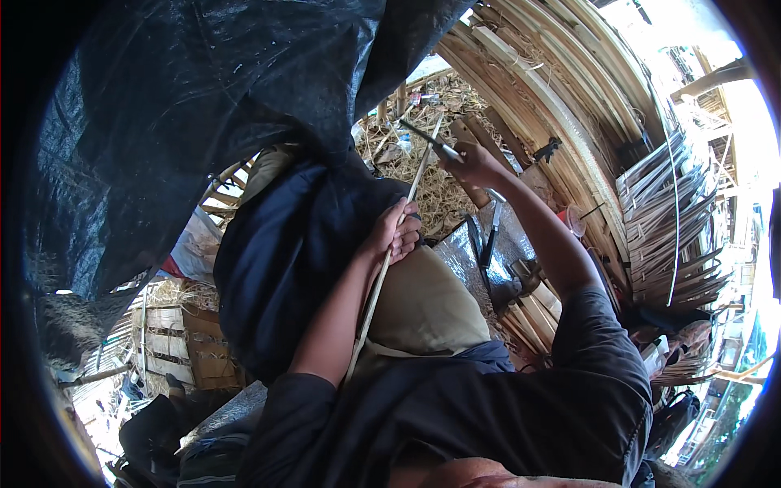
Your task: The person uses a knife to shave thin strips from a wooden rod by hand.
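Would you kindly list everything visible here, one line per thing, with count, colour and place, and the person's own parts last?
bamboo strip: one, pale tan, running from the lap up between both hands
knife: one, dark blade, at the strip's upper end in the right hand
dark cloth: one, navy, over the left knee
tarpaulin: one, black, upper left
split bamboo slats: many, tan, stacked upper right
thin bamboo slivers: a bundle, pale, right
shavings: a heap, straw-coloured, on the ground ahead
crate: one, tan, lower left
left hand: gripping the strip midway
right hand: closed on the knife
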A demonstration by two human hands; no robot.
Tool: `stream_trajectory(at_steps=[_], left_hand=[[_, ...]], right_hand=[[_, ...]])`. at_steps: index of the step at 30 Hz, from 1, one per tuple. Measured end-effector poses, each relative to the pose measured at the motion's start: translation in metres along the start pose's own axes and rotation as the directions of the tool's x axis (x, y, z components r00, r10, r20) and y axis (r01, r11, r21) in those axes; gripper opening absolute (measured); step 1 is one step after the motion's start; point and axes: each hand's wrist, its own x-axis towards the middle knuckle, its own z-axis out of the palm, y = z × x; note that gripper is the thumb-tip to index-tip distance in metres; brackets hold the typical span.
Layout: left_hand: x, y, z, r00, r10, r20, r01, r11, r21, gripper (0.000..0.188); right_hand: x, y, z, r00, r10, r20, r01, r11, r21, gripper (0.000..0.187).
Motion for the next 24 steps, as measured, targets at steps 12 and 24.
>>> stream_trajectory(at_steps=[12, 24], left_hand=[[0.000, -0.003, -0.011, 0.999, 0.024, 0.049, -0.027, 0.997, 0.066, 0.030], [-0.007, -0.003, -0.008, 1.000, 0.024, -0.012, -0.023, 0.997, 0.067, 0.030]], right_hand=[[0.008, -0.035, 0.011, 0.932, 0.252, -0.261, -0.303, 0.936, -0.178, 0.073], [-0.012, -0.037, 0.027, 0.973, 0.149, -0.179, -0.189, 0.953, -0.236, 0.076]])
